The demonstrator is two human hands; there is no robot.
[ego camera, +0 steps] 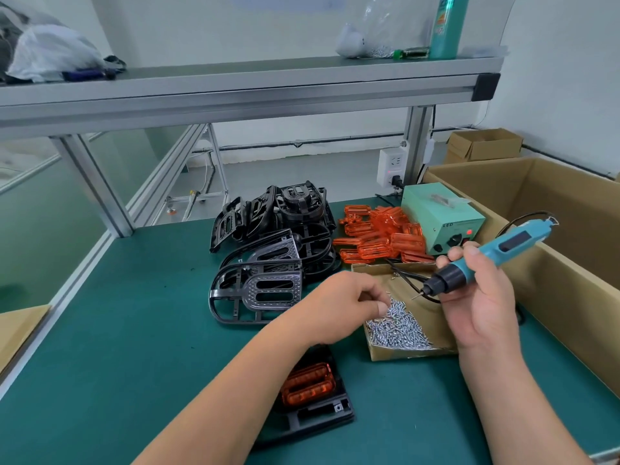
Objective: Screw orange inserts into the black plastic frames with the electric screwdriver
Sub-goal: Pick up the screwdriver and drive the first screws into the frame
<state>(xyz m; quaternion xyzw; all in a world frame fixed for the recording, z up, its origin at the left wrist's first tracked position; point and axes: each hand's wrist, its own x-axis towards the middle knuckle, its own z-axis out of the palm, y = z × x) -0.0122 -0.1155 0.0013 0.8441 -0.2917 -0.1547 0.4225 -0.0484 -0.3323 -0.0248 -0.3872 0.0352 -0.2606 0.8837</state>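
Note:
My right hand point(476, 297) grips a teal electric screwdriver point(493, 253), its bit pointing down-left over a shallow cardboard tray point(402, 354) of silver screws point(396, 327). My left hand point(349, 303) reaches into that tray, fingertips pinched at the screw pile; whether a screw is held is hidden. Below my left forearm lies a black plastic frame point(315, 411) with an orange insert point(307, 382) seated in it. A heap of black frames point(271, 250) sits at the table's middle back, and loose orange inserts point(375, 234) lie to its right.
A pale green power supply box point(439, 219) stands behind the screw tray, its cable running to the screwdriver. A large open cardboard box point(550, 229) fills the right side. An aluminium shelf point(235, 92) spans overhead. The green mat point(134, 347) covers the table.

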